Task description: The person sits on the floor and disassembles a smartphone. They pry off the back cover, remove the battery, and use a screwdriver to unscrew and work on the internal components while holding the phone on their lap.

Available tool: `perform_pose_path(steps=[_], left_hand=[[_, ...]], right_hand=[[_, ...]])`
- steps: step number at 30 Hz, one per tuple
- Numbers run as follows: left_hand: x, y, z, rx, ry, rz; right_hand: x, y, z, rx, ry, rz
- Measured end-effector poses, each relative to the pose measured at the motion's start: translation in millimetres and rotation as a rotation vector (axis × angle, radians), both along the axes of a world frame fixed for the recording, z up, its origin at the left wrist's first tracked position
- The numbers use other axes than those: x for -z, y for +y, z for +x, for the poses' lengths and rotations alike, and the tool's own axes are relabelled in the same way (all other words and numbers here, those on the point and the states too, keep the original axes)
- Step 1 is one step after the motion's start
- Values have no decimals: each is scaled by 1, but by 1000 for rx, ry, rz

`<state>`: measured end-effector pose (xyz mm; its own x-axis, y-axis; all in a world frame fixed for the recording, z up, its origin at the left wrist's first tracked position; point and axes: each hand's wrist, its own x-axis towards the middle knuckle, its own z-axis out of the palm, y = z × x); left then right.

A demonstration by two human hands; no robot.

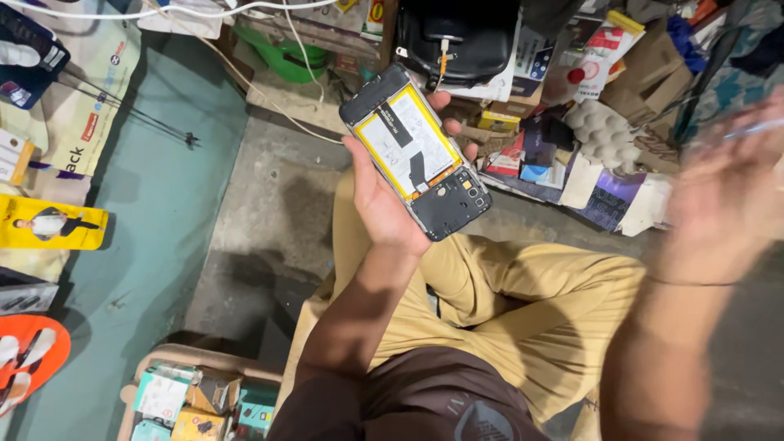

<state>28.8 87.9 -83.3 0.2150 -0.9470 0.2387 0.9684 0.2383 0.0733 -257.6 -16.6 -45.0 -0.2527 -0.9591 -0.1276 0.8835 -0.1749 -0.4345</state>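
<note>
Bare grey concrete floor (269,212), teal mat (155,188) at one side, heaped cardboard boxes (645,65) beyond.

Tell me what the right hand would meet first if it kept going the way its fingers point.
The blurred right hand points up and right, toward the heap of boxes and cloth at the top right corner. That probably comes first; depth is unclear.

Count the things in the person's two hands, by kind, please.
Opened phone with its back cover off, held in the left hand: 1
Thin light blue stick, blurred, at the right hand: 1
Total: 2
</note>
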Motion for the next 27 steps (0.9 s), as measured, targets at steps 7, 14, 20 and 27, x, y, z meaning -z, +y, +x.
perform_pose_path(steps=[7, 14, 20, 27], left_hand=[[14, 13, 17, -19, -82, 66], [28, 19, 27, 13, -165, 179], [44, 21, 35, 79, -143, 189], [71, 14, 46, 97, -123, 149]], right_hand=[[105, 76, 110, -405, 86, 438], [52, 84, 132, -466, 356, 9], [41, 90, 161, -302, 513, -88], [74, 63, 172, -384, 339, 219]])
